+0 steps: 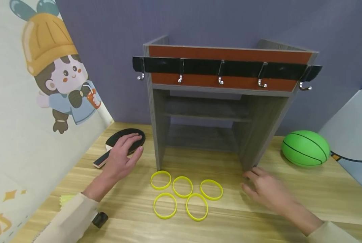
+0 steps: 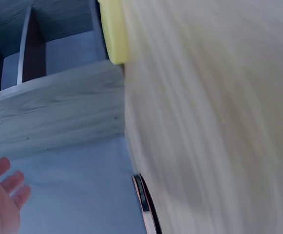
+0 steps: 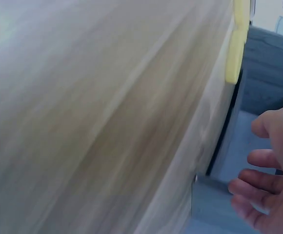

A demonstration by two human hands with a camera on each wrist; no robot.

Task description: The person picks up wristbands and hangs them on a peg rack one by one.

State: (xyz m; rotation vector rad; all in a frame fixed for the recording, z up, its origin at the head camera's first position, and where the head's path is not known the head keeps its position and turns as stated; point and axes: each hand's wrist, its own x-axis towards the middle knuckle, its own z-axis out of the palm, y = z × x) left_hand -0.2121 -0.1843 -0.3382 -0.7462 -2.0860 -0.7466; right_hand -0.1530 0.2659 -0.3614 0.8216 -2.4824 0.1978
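A grey wooden shelf unit (image 1: pixel 261 130) stands on the table with a red-brown front board and a black rail (image 1: pixel 199 65) bearing several silver hooks (image 1: pixel 220 80). Several yellow rings (image 1: pixel 165 216) lie flat before it. My left hand (image 1: pixel 120 158) hovers left of the unit, holding nothing; in the head view it partly covers a black table tennis paddle (image 1: pixel 101 159). By the front lower corner of the unit's right side is my right hand (image 1: pixel 269 189), its fingers (image 3: pixel 261 183) loosely bent and nothing between them. Whether its fingertips touch the panel I cannot tell.
A green ball with black lines (image 1: pixel 306 148) sits at the right rear of the table. Beside my left sleeve are a small black object (image 1: pixel 100 220) and something pale yellow (image 1: pixel 66 199), partly hidden. A blue-grey wall (image 1: pixel 217 23) rises behind the unit.
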